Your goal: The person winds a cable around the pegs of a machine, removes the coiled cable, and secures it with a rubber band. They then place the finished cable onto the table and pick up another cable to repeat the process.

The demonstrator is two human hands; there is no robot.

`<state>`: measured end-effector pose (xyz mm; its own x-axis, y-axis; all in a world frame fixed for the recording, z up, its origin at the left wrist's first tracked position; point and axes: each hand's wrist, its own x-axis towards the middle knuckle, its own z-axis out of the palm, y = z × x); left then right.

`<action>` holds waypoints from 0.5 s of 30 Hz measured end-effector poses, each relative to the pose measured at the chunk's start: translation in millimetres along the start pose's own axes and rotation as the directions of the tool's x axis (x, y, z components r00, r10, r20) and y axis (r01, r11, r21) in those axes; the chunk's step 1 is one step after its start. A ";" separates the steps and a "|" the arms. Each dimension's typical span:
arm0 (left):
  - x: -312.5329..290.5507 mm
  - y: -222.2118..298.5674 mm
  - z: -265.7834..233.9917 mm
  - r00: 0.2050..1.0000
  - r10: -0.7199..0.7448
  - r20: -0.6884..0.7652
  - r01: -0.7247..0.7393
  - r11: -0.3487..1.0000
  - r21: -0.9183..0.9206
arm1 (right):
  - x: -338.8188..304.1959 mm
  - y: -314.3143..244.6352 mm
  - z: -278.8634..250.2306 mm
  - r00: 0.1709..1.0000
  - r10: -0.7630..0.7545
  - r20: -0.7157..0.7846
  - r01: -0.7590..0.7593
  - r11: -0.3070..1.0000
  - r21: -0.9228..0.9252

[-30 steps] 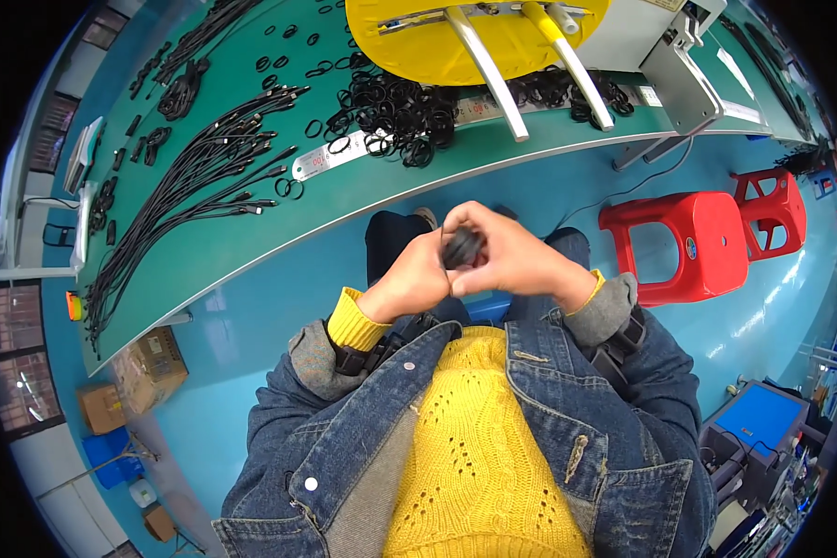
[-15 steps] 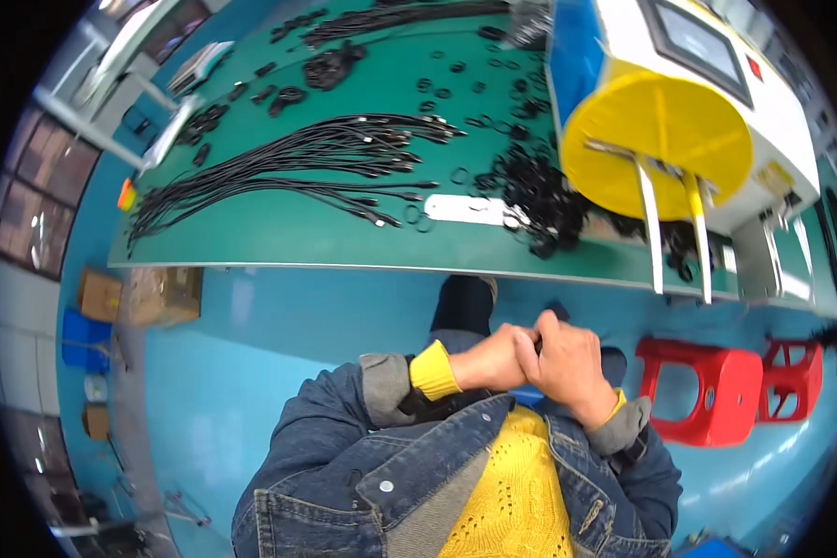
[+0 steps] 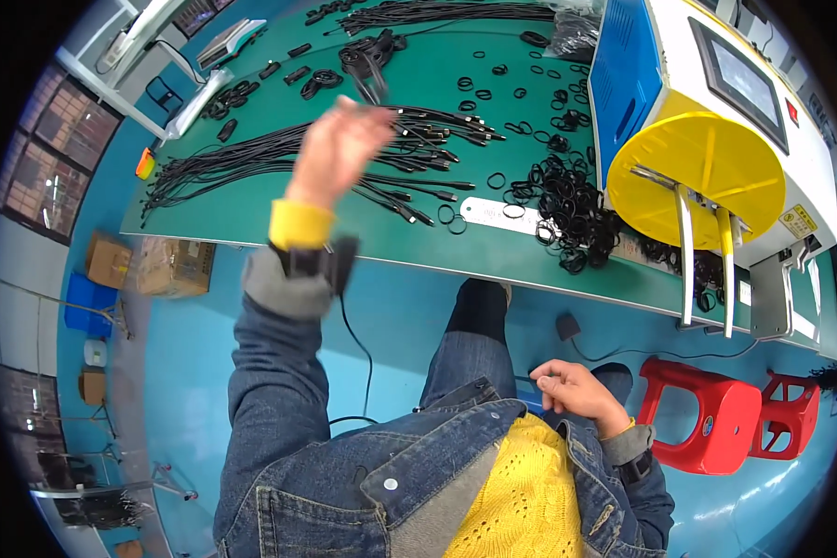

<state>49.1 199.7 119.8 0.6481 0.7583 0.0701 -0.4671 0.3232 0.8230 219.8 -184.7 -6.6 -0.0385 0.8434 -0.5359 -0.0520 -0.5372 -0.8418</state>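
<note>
My left hand [image 3: 344, 149] is stretched out over the bench, above a fan of black cables [image 3: 242, 153] with metal plug ends. Motion smears its fingers. A blurred dark loop, which looks like a coiled cable [image 3: 372, 86], is at its fingertips; whether they still touch it is unclear. Just beyond lies a pile of coiled black cables [image 3: 370, 48]. My right hand [image 3: 575, 391] is low over my lap, its fingers curled closed. Something small and dark shows at its fingertips, too little to name. A heap of black rings [image 3: 572, 209] lies on the bench, right of the cable fan.
On the right of the green bench [image 3: 400, 246] stands a white and blue machine [image 3: 674, 56] with a yellow disc [image 3: 697, 177] and two prongs. A white strip [image 3: 498, 214] lies near the ring heap. Red stools [image 3: 707, 414] and cardboard boxes [image 3: 172, 267] are on the floor.
My hands were together over my lap. The left has swung forward and left over the cables, with a dark coil now at its fingertips; the right has stayed low. The view has shifted slightly.
</note>
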 end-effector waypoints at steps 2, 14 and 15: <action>23.9 8.0 -46.3 0.873 0.369 -0.319 -0.072 0.745 0.663 | 4.3 8.6 0.7 1.000 -0.003 0.003 0.003 1.000 0.003; -3.3 -42.5 -62.4 0.939 -0.002 0.344 -0.318 -0.386 0.866 | 3.2 12.4 5.8 0.998 -0.035 -0.059 0.034 0.999 -0.006; -3.4 -36.9 -68.3 0.882 0.057 0.468 -0.401 -0.435 0.807 | 1.2 13.1 5.7 0.996 -0.039 -0.079 0.039 0.999 0.005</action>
<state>23.1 223.9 50.7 0.8267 0.4218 0.3724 0.4285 -0.9009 0.0690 213.5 -190.7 -17.9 0.0421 0.8615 -0.5061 -0.0585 -0.5035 -0.8620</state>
